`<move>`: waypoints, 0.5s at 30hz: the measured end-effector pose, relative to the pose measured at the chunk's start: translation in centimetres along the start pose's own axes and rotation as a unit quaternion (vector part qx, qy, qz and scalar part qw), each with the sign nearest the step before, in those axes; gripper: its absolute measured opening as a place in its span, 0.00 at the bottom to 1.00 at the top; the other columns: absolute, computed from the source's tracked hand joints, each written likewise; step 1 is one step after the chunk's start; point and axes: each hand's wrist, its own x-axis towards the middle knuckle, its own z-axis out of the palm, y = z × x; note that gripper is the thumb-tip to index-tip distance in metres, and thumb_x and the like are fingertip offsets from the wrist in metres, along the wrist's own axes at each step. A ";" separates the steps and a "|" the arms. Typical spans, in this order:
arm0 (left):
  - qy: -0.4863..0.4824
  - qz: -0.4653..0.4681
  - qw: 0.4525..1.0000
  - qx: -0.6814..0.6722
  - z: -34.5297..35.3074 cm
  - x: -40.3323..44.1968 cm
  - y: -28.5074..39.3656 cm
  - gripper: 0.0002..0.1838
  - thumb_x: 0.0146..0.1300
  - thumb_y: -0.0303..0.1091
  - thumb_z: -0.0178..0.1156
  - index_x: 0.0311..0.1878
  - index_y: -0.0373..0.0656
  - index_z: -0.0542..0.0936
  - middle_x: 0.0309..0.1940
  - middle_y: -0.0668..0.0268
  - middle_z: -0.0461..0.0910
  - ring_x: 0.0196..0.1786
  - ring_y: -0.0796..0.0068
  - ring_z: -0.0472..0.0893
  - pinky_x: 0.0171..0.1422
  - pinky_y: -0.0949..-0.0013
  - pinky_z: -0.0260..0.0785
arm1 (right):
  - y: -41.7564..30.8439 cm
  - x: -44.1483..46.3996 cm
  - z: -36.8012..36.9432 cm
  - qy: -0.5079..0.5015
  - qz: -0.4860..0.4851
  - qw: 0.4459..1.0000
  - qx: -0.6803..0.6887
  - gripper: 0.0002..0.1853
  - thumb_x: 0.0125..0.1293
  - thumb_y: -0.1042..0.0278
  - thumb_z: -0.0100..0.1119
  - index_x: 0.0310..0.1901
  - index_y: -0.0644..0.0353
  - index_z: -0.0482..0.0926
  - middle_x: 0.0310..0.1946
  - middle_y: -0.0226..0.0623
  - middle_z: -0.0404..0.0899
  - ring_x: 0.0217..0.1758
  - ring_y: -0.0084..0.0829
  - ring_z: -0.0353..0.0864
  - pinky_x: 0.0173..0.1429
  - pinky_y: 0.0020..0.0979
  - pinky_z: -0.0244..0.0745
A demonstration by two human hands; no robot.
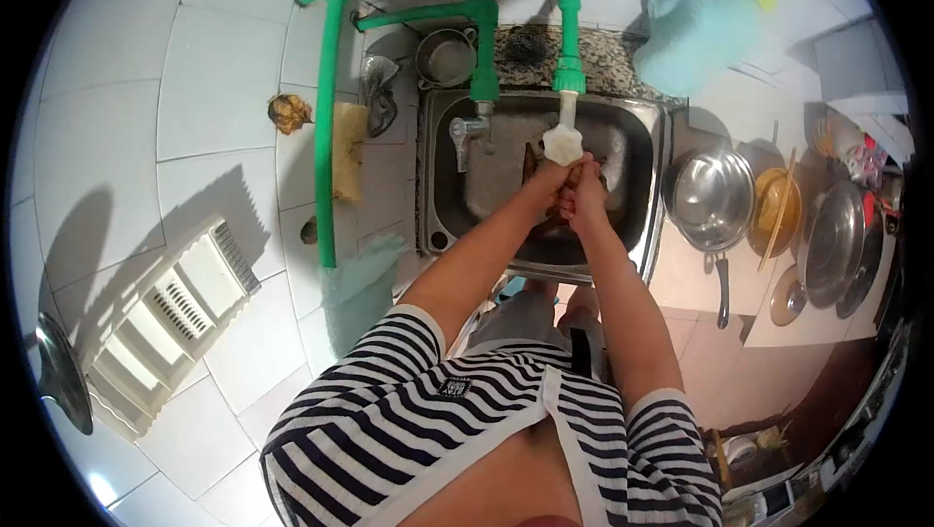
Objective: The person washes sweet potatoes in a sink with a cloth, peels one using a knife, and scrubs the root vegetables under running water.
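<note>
Both hands meet inside the steel sink (637, 172), just below the white tap knob (562, 145), which hides part of them. My left hand (551, 178) is closed and pressed against my right. Curled fingers show on my right hand (583, 194), which is closed too. What lies between them cannot be made out. Around and under the hands are brown, elongated pieces (530, 163) of a kind I cannot tell. A second, metal tap (469, 134) hangs at the sink's left side.
Green pipes (331, 138) run above and left of the sink. A metal pot (447, 58) stands behind it. To the right are a steel frying pan (713, 198), a yellow bowl (772, 211) with chopsticks and a large lid (834, 245). A blue-green cloth (696, 26) hangs at back right.
</note>
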 end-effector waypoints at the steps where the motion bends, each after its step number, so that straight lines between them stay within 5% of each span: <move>1: 0.039 0.062 0.997 0.029 -0.1 0.8 -0.9 0.09 0.61 0.38 0.56 0.38 0.42 0.74 0.32 0.65 0.78 0.35 0.73 0.78 0.41 0.69 0.70 | 0.3 0.4 0.3 0.105 -0.076 0.988 -0.088 0.28 0.64 0.36 0.36 0.37 0.56 0.71 0.19 0.33 0.71 0.20 0.29 0.67 0.24 0.29 0.61; 2: 0.078 0.123 0.988 0.059 -0.4 1.6 -1.6 0.09 0.61 0.36 0.56 0.40 0.42 0.74 0.34 0.64 0.77 0.35 0.74 0.77 0.38 0.69 0.70 | 0.6 0.8 0.4 0.206 -0.152 0.951 -0.174 0.32 0.66 0.37 0.34 0.44 0.63 0.72 0.23 0.40 0.75 0.28 0.40 0.75 0.34 0.36 0.69; 3: 0.096 0.151 0.981 0.070 0.9 0.6 -0.6 0.10 0.61 0.35 0.55 0.43 0.41 0.73 0.38 0.63 0.77 0.38 0.71 0.77 0.41 0.67 0.69 | 1.2 1.4 -0.3 0.193 -0.310 0.877 -0.314 0.33 0.68 0.42 0.32 0.51 0.69 0.70 0.37 0.54 0.77 0.45 0.54 0.74 0.50 0.40 0.65; 4: 0.093 0.149 0.982 0.065 -0.5 1.6 -1.2 0.10 0.61 0.35 0.55 0.43 0.41 0.73 0.38 0.63 0.77 0.38 0.71 0.77 0.41 0.67 0.69 | 1.1 0.8 0.1 0.197 -0.308 0.875 -0.318 0.33 0.68 0.42 0.32 0.51 0.69 0.70 0.37 0.54 0.77 0.45 0.54 0.74 0.50 0.40 0.65; 6: 0.209 0.279 0.887 0.301 -2.4 3.9 -2.7 0.11 0.63 0.35 0.53 0.45 0.41 0.73 0.38 0.63 0.77 0.39 0.68 0.77 0.43 0.65 0.69 | 0.9 -0.8 0.7 0.219 -0.416 0.757 -0.454 0.27 0.69 0.46 0.34 0.45 0.65 0.72 0.38 0.43 0.77 0.40 0.39 0.75 0.46 0.38 0.68; 8: 0.277 0.157 0.879 0.354 1.1 -0.1 -0.2 0.14 0.64 0.39 0.51 0.48 0.41 0.72 0.39 0.63 0.76 0.43 0.67 0.75 0.46 0.65 0.67 | -0.3 -1.3 1.7 0.240 -0.322 0.776 -0.486 0.25 0.70 0.49 0.33 0.44 0.66 0.71 0.38 0.45 0.76 0.40 0.41 0.74 0.48 0.40 0.66; 10: 0.168 0.287 0.886 0.323 -1.0 1.2 -0.9 0.16 0.64 0.43 0.50 0.47 0.41 0.72 0.42 0.63 0.75 0.45 0.69 0.74 0.48 0.67 0.66 | 0.5 0.8 0.5 0.176 -0.310 0.857 -0.373 0.31 0.68 0.42 0.30 0.42 0.65 0.72 0.24 0.49 0.75 0.32 0.48 0.76 0.37 0.40 0.69; 11: 0.126 0.235 0.913 0.309 -4.4 3.8 -1.8 0.17 0.65 0.43 0.49 0.49 0.41 0.71 0.43 0.63 0.74 0.46 0.69 0.73 0.49 0.67 0.65 | 0.4 0.1 -0.1 0.193 -0.308 0.858 -0.363 0.31 0.68 0.42 0.30 0.42 0.65 0.72 0.24 0.49 0.75 0.32 0.48 0.76 0.37 0.40 0.69; 12: 0.095 0.189 0.944 0.252 -3.7 2.7 -1.1 0.17 0.66 0.44 0.47 0.50 0.42 0.69 0.44 0.62 0.75 0.47 0.68 0.74 0.50 0.67 0.65 | -0.2 -0.8 -0.4 0.087 -0.156 0.964 -0.198 0.29 0.67 0.39 0.31 0.36 0.61 0.71 0.18 0.41 0.70 0.22 0.38 0.69 0.26 0.34 0.63; 13: 0.071 0.139 0.969 0.191 -2.8 1.5 -0.4 0.18 0.67 0.45 0.46 0.52 0.42 0.68 0.45 0.61 0.75 0.48 0.68 0.74 0.52 0.67 0.66 | -0.6 -1.6 -0.6 -0.032 0.004 0.999 -0.018 0.29 0.66 0.37 0.31 0.30 0.58 0.70 0.12 0.32 0.64 0.12 0.28 0.62 0.16 0.28 0.56; 15: -0.033 0.072 0.994 0.076 -0.6 -1.3 1.4 0.21 0.67 0.48 0.43 0.54 0.42 0.64 0.48 0.57 0.74 0.50 0.65 0.74 0.54 0.65 0.67 | -0.4 -2.8 -0.6 -0.114 0.026 0.990 0.073 0.28 0.66 0.37 0.31 0.28 0.55 0.68 0.10 0.27 0.58 0.10 0.21 0.54 0.13 0.23 0.48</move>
